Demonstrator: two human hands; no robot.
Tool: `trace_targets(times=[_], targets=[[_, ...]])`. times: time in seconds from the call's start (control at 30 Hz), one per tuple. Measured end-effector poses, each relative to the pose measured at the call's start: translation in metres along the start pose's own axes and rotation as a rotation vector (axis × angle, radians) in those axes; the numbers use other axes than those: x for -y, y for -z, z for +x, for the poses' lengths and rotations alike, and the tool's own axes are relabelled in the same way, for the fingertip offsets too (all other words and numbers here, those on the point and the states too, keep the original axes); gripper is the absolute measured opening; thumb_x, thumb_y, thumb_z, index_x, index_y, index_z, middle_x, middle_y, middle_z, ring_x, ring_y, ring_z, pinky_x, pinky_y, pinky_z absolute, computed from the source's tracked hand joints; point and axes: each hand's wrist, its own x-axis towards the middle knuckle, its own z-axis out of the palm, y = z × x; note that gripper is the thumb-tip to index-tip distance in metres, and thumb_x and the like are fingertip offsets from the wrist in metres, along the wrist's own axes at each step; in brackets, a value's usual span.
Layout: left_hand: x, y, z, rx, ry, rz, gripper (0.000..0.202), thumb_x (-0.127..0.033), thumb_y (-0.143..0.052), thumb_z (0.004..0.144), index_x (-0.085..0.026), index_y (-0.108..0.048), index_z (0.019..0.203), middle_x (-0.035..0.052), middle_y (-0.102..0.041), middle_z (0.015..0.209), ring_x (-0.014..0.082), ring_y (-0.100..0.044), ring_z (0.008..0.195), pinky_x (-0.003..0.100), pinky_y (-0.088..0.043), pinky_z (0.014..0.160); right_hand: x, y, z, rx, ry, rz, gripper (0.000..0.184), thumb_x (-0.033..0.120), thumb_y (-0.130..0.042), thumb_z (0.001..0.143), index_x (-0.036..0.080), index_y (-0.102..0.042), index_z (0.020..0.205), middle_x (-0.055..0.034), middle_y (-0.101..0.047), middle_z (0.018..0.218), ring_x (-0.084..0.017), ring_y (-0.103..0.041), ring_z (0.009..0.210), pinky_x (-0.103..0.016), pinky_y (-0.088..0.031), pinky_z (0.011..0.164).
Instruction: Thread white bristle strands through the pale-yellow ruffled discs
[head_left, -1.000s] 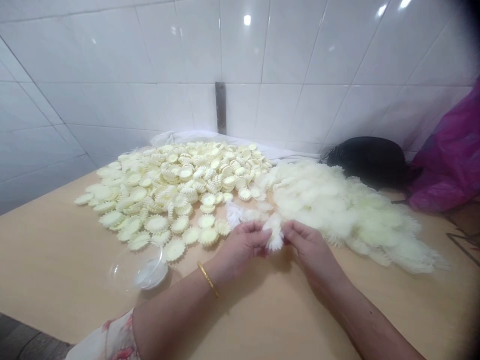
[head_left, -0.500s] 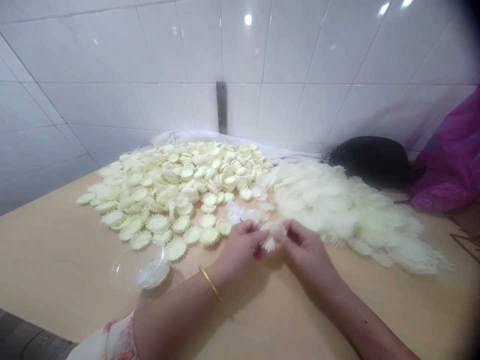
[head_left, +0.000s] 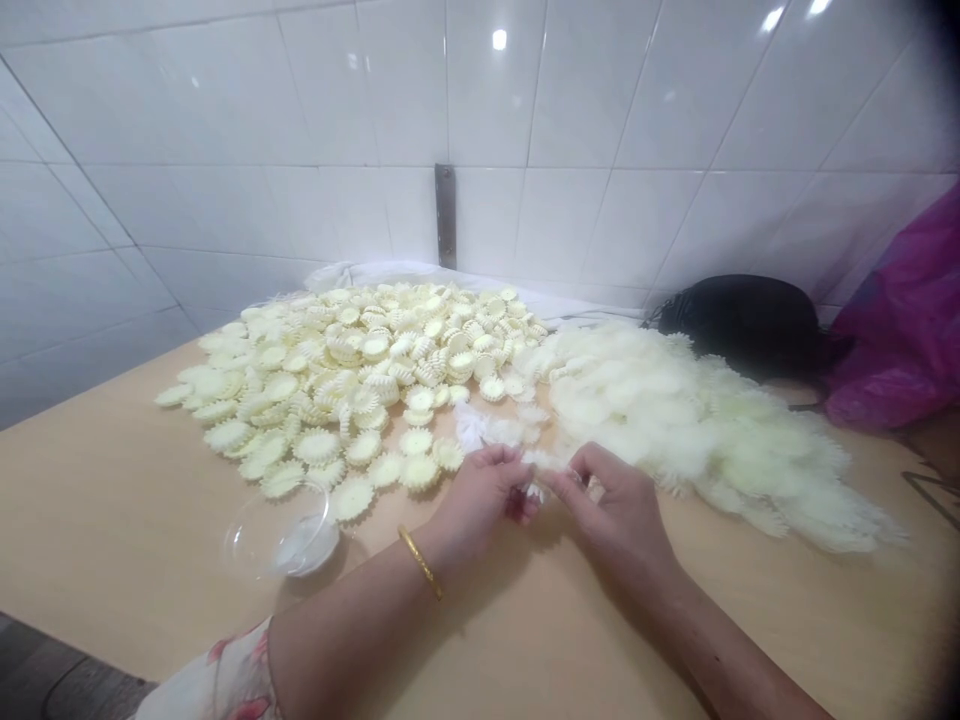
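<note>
My left hand [head_left: 491,490] is closed, pinching a small pale petal piece with a notched edge [head_left: 535,460] between thumb and fingertips. My right hand [head_left: 619,505] is closed too, its thumb pressed to the right side of the same piece. The fingers cover most of it. Behind my left hand, a small crumpled white cloth [head_left: 470,427] lies on the table. A big heap of cream, cup-shaped flower pieces with toothed rims [head_left: 360,370] spreads beyond and left of my hands. Flat, sheer pale petal layers [head_left: 660,410] form a second heap beyond my right hand.
A clear plastic bowl [head_left: 309,545] with something white in it stands tilted at front left on the wooden table [head_left: 112,510]. At back right are a black bag-like object [head_left: 739,320] and a pink plastic bag [head_left: 900,310]. A tiled wall [head_left: 330,110] rises behind.
My right thumb has slid left across the petal piece, closer to my left fingertips. My right index finger is now more bent. The heaps and the bowl have stayed put.
</note>
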Motion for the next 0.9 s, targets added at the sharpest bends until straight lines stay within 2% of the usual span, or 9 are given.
trace_targets(times=[0.07,0.13,0.23,0.3,0.43,0.57,0.67,0.77,0.9], targets=[[0.0007,0.0014,0.0012,0.001,-0.006,-0.023,0.011,-0.013,-0.06,0.062,-0.015,-0.05,0.064,-0.0013,-0.053,0.05,0.0079,-0.047,0.039,0.021,-0.032,0.042,-0.0018,0.0004,0.0002,0.031,0.061,0.019,0.023,0.032,-0.052,0.081,0.02,-0.045,0.062,0.0013,-0.05,0.06,-0.014,-0.047,0.059,-0.027,-0.038,0.059],[0.0008,0.0023,0.0025,-0.005,0.004,-0.087,0.01,-0.01,-0.06,0.06,-0.014,-0.051,0.063,-0.0013,-0.052,0.051,0.0072,-0.046,0.041,0.02,-0.032,0.043,-0.0033,0.0003,0.0005,0.074,0.158,0.043,0.011,0.031,-0.053,0.08,0.02,-0.054,0.077,-0.0026,-0.057,0.076,-0.018,-0.052,0.071,-0.03,-0.041,0.065],[-0.0007,0.0019,0.0029,0.011,0.035,-0.183,0.01,-0.006,-0.058,0.057,-0.013,-0.052,0.06,-0.002,-0.05,0.051,0.0063,-0.045,0.045,0.02,-0.033,0.045,-0.0046,-0.0008,0.0009,0.138,0.292,0.049,0.024,0.025,-0.057,0.077,0.021,-0.055,0.1,-0.0086,-0.057,0.097,-0.023,-0.052,0.089,-0.036,-0.042,0.076],[-0.0029,0.0008,0.0018,0.035,0.067,-0.21,0.007,-0.008,-0.059,0.057,-0.012,-0.055,0.061,-0.0009,-0.051,0.053,0.0073,-0.046,0.049,0.021,-0.035,0.048,-0.0047,-0.0011,0.0013,0.141,0.308,0.062,0.022,0.02,-0.053,0.079,0.021,-0.056,0.101,-0.0089,-0.057,0.098,-0.023,-0.052,0.092,-0.036,-0.041,0.078],[-0.0078,0.0006,-0.0003,0.022,0.079,-0.225,0.008,-0.017,-0.062,0.065,-0.011,-0.057,0.068,0.0029,-0.056,0.063,0.0109,-0.053,0.059,0.024,-0.04,0.056,-0.0043,0.0006,0.0032,0.125,0.068,0.209,0.016,0.026,-0.045,0.084,0.021,-0.059,0.081,-0.0043,-0.06,0.081,-0.019,-0.055,0.077,-0.029,-0.043,0.067],[-0.0064,0.0038,0.001,0.033,0.009,-0.154,0.023,-0.011,-0.065,0.061,-0.013,-0.057,0.082,0.0024,-0.057,0.069,0.0109,-0.055,0.06,0.024,-0.04,0.058,-0.0033,0.0013,0.0041,0.187,-0.194,0.375,0.026,0.039,-0.044,0.084,0.019,-0.059,0.076,-0.0011,-0.057,0.066,-0.016,-0.052,0.061,-0.027,-0.04,0.056],[-0.0025,0.0035,0.0009,0.1,-0.015,-0.054,0.025,-0.02,-0.07,0.062,-0.013,-0.056,0.082,0.0031,-0.058,0.07,0.0112,-0.056,0.058,0.024,-0.04,0.055,-0.0007,-0.0005,0.0022,0.185,-0.251,0.441,0.023,0.039,-0.048,0.082,0.018,-0.058,0.085,0.0001,-0.057,0.066,-0.015,-0.052,0.061,-0.026,-0.04,0.056],[-0.0009,-0.0005,-0.0022,0.102,-0.023,0.018,0.026,-0.028,-0.072,0.062,-0.014,-0.055,0.075,0.0015,-0.056,0.066,0.0096,-0.053,0.054,0.024,-0.041,0.055,0.0008,-0.0031,0.0001,0.138,-0.262,0.424,0.02,0.037,-0.049,0.081,0.018,-0.057,0.085,-0.0003,-0.059,0.068,-0.015,-0.054,0.064,-0.026,-0.04,0.057],[-0.0023,-0.0056,-0.0059,0.036,-0.021,0.055,0.017,-0.019,-0.068,0.063,-0.013,-0.052,0.06,-0.0018,-0.048,0.052,0.006,-0.044,0.047,0.021,-0.036,0.05,-0.0036,-0.0059,0.0007,0.196,-0.274,0.45,0.025,0.039,-0.053,0.078,0.018,-0.057,0.092,-0.0025,-0.062,0.072,-0.018,-0.057,0.067,-0.028,-0.043,0.059]])
